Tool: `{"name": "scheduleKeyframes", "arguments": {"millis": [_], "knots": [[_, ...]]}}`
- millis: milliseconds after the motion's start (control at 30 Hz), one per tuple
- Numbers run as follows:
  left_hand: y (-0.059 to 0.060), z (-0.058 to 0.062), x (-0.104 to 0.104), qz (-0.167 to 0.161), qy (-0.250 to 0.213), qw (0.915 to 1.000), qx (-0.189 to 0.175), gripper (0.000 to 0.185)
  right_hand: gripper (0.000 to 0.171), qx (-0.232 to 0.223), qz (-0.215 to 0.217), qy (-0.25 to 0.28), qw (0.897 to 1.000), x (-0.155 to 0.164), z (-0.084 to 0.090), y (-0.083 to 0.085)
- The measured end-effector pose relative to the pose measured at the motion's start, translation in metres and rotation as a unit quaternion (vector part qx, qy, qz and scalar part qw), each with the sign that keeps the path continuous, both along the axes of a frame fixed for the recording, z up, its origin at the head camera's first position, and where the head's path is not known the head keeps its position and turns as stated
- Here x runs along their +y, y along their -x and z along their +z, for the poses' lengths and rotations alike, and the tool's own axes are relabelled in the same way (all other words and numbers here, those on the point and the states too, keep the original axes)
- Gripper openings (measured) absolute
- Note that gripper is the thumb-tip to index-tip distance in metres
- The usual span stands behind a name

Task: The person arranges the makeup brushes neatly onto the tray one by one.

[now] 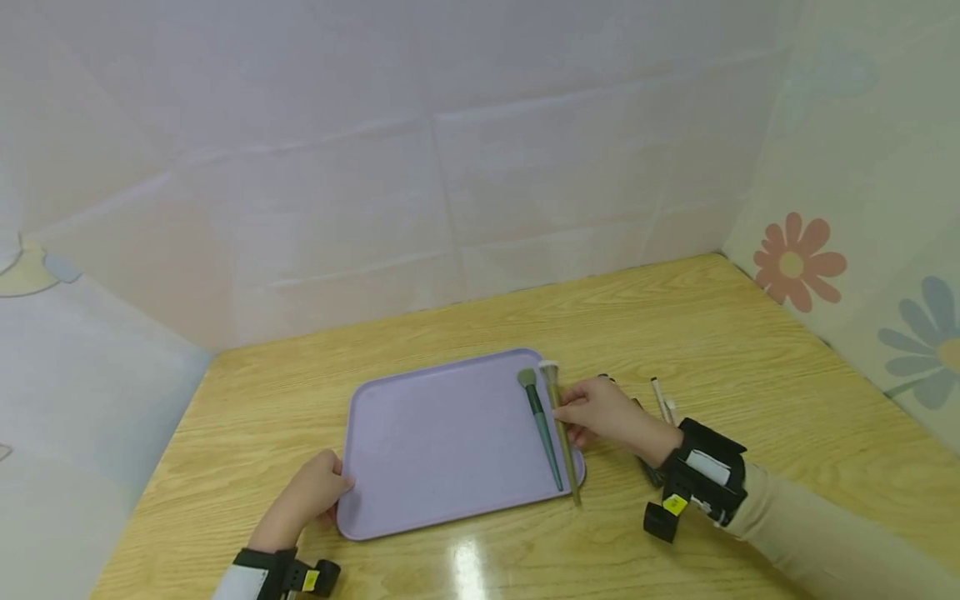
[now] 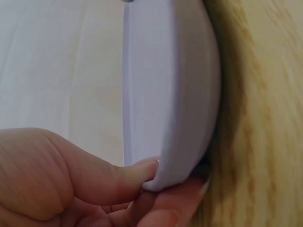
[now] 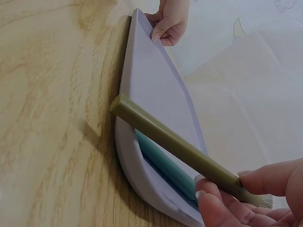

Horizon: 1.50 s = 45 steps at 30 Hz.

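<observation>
While the left hand (image 1: 311, 492) pinches the lavender tray's (image 1: 442, 442) lower-left corner, the right hand (image 1: 600, 412) grips the olive brush (image 1: 561, 433), lying lengthwise over the tray's right rim beside the teal brush (image 1: 542, 429).

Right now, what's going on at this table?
A person is working with makeup brushes and a lilac tray on a wooden table. The left hand pinches the tray's near left corner, thumb on top of the rim. The right hand pinches an olive-green brush at the tray's right side; its handle end juts out past the rim. A teal brush already lies inside the tray next to it. A few more slim items lie on the table behind the right hand.
</observation>
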State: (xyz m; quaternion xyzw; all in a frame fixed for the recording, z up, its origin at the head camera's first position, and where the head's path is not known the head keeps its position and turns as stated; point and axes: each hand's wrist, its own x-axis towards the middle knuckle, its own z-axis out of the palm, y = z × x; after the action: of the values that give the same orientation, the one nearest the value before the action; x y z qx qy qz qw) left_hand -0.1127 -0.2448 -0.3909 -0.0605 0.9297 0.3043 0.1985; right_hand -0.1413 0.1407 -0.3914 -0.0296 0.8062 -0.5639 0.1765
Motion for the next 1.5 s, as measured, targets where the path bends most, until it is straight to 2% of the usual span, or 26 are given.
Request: {"name": "scheduleKeyframes", "arguments": {"millis": [233,600,833,1100,1500], "knots": [[0.002,-0.001,0.001,0.002,-0.002,1.0,-0.002,0.01,0.025,-0.001,-0.026,0.002,1.0,-0.01,-0.004,0.005],[0.001,-0.001,0.001,0.003,0.002,1.0,0.0,0.01,0.019,0.016,-0.032,-0.006,0.999,-0.026,0.004,0.005],[0.001,0.0,0.0,0.004,-0.004,1.0,0.001,0.01,0.017,0.039,-0.026,-0.005,0.999,-0.033,-0.001,0.012],[0.002,-0.002,0.0,0.006,0.003,1.0,-0.004,0.011,0.021,0.072,-0.018,-0.024,0.997,-0.043,-0.006,0.013],[0.003,-0.003,-0.001,0.002,0.004,1.0,-0.001,0.011,0.013,0.088,-0.016,-0.086,0.992,-0.057,-0.008,0.014]]}}
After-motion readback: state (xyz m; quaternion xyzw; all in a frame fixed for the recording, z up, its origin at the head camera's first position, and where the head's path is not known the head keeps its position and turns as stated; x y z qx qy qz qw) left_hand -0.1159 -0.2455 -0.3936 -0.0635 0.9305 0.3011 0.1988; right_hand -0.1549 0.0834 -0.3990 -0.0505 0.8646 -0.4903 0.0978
